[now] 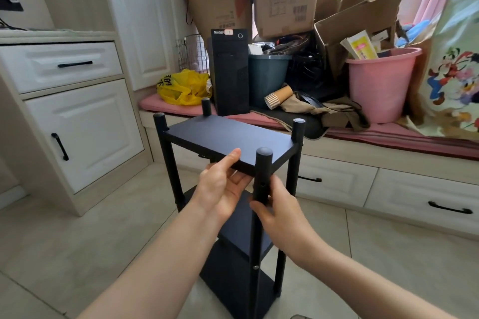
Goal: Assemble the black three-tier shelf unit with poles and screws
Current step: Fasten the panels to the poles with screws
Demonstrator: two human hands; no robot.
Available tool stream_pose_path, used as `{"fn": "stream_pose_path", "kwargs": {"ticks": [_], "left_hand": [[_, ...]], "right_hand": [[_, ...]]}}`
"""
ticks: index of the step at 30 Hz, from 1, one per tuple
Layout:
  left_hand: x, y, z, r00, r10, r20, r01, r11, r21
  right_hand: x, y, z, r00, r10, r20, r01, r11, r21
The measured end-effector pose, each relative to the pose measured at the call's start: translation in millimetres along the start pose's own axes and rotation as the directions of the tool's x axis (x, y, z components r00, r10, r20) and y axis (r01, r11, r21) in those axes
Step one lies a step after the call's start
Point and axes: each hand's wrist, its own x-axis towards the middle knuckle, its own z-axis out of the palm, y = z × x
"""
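Standing on the tile floor, the black shelf unit is upright, right in front of the person. It has three boards, one above the other, and four poles at the corners. The poles stick up a little above the top board.

The left hand holds the near edge of the top board. Its thumb lies flat on top of the board and its fingers are under it, so the board is pinched between them.

The right hand is on the near pole, just below the top board. Its fingers are curled round the pole and grip it. A small hole shows in the pole just above this hand. Lower down on the same pole, a small silver screw shows beside the middle board.

Behind the shelf unit is a low window seat with a pink cushion. On it stand a black computer tower, a yellow plastic bag, a dark bin and a pink bucket full of things. A paper cup lies on its side near the bin. Open cardboard boxes are piled up behind them. On the left is a white cabinet with black handles.
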Motion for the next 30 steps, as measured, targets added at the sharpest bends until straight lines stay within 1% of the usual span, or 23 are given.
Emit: {"fn": "stream_pose_path", "kwargs": {"ticks": [1, 3, 6, 8, 10, 13, 18, 21, 26, 28, 30], "left_hand": [[1, 0, 1, 1.0, -0.003, 0.0, 0.003, 1.0, 0.003], [4, 9, 1, 0.999, 0.003, -0.045, -0.005, 0.999, -0.035], [15, 35, -11, 0.989, 0.018, -0.15, -0.044, 0.983, -0.177], [19, 50, -23, 0.984, 0.026, -0.177, -0.071, 0.965, -0.252], [22, 56, -32, 0.981, 0.032, -0.191, -0.086, 0.955, -0.282], [20, 56, -32, 0.979, 0.03, -0.203, -0.085, 0.961, -0.264], [5, 45, -21, 0.979, 0.016, -0.203, -0.058, 0.977, -0.203], [-7, 36, -16, 0.981, 0.003, -0.195, -0.041, 0.981, -0.188], [-38, 19, -6, 0.99, -0.029, -0.135, 0.005, 0.985, -0.174], [-50, 12, -2, 0.993, -0.053, -0.101, 0.037, 0.988, -0.148], [-60, 6, 1, 0.994, -0.092, -0.056, 0.087, 0.993, -0.081]], "right_hand": [[0, 0, -3, 1.0, -0.008, 0.019, 0.008, 1.0, -0.004], [-1, 1, -11, 0.997, -0.023, 0.067, 0.024, 1.0, -0.008], [0, 6, -24, 0.994, -0.024, 0.106, 0.024, 1.0, -0.006], [3, 12, -34, 0.995, -0.019, 0.095, 0.018, 1.0, 0.008], [9, 17, -44, 0.999, -0.007, 0.044, 0.006, 1.0, 0.011], [22, 27, -59, 0.996, 0.005, -0.094, -0.005, 1.0, -0.007], [40, 40, -72, 0.953, -0.026, -0.302, 0.02, 1.0, -0.022], [47, 45, -79, 0.927, -0.046, -0.372, 0.029, 0.998, -0.051], [55, 47, -89, 0.879, -0.019, -0.476, -0.028, 0.995, -0.091], [58, 47, -93, 0.849, 0.003, -0.528, -0.068, 0.992, -0.103], [59, 49, -96, 0.823, 0.05, -0.566, -0.125, 0.988, -0.094]]}}
